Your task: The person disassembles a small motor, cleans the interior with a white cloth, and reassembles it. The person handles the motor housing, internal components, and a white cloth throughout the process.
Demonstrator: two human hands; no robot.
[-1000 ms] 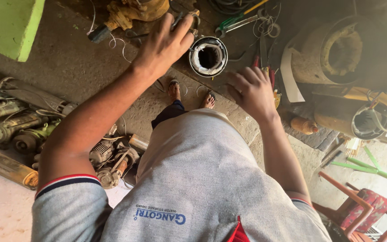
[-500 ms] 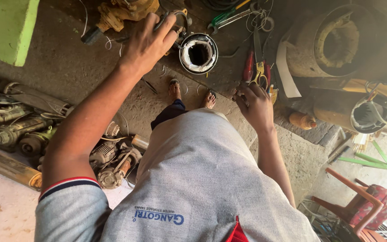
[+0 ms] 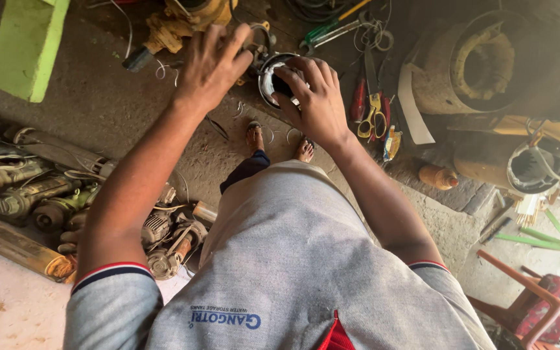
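Right hand on the motor ring

My right hand [image 3: 319,97] curls its fingers over the rim of the round metal stator housing [image 3: 271,76] on the bench, gripping it; my left hand [image 3: 210,61] hovers just beside it, fingers spread, holding nothing. The housing looks bare inside, so I judge the work barely begun. Pliers [image 3: 358,97] and scissors [image 3: 376,115] lie untouched nearby.
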